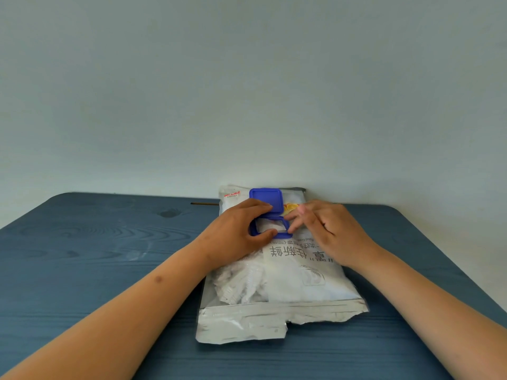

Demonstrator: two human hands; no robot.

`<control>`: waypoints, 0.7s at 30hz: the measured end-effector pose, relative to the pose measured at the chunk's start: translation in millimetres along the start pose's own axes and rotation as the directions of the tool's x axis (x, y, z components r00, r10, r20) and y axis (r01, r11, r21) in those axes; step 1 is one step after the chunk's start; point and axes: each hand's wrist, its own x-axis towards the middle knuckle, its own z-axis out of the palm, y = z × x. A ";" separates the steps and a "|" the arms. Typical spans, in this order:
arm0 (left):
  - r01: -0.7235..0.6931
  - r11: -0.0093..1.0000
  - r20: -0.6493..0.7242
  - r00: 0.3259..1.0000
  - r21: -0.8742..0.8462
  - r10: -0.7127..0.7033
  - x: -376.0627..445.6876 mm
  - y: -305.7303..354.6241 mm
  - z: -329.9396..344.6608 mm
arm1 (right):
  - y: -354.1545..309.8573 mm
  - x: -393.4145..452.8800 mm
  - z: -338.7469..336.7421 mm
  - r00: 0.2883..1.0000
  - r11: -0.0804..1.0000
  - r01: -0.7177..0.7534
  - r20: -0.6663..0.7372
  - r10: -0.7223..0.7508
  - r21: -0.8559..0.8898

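tabletop (109, 242) blue wood | pack (301, 272) lies flat, top at far edge, dispenser up | lid (266, 200) flipped back for access | left hand (236, 231) clasps frame (285, 235), steadying it | right hand (329, 229) fingers extended to frame's right rim, holding nothing, probably to draw a sheet

Bare forearms (137, 297) and hands (236, 234)

The packet (301, 275) in front of me is white with grey lettering, its flip lid (266, 200) bright blue; the counter (96, 242) beneath is dark blue with wood grain.
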 end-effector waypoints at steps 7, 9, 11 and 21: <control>-0.008 1.000 0.019 1.000 -0.006 0.008 -0.4 -1.2 -1.6 | 1.2 -0.3 4.7 0.999 1.000 0.010 0.030 -0.011 0.020; -0.014 1.000 0.016 1.000 -0.010 0.014 -0.5 -0.8 -1.4 | 1.5 0.2 6.8 0.999 1.000 0.009 0.034 -0.010 0.030; -0.019 1.000 0.006 1.000 -0.012 0.019 -0.3 0.4 -0.8 | 1.0 0.3 8.6 0.999 0.999 0.014 0.038 -0.015 0.041; 0.026 1.000 -0.132 0.991 -0.002 -0.026 4.6 7.8 7.6 | -0.8 0.7 12.5 0.996 0.997 0.017 0.086 -0.024 0.075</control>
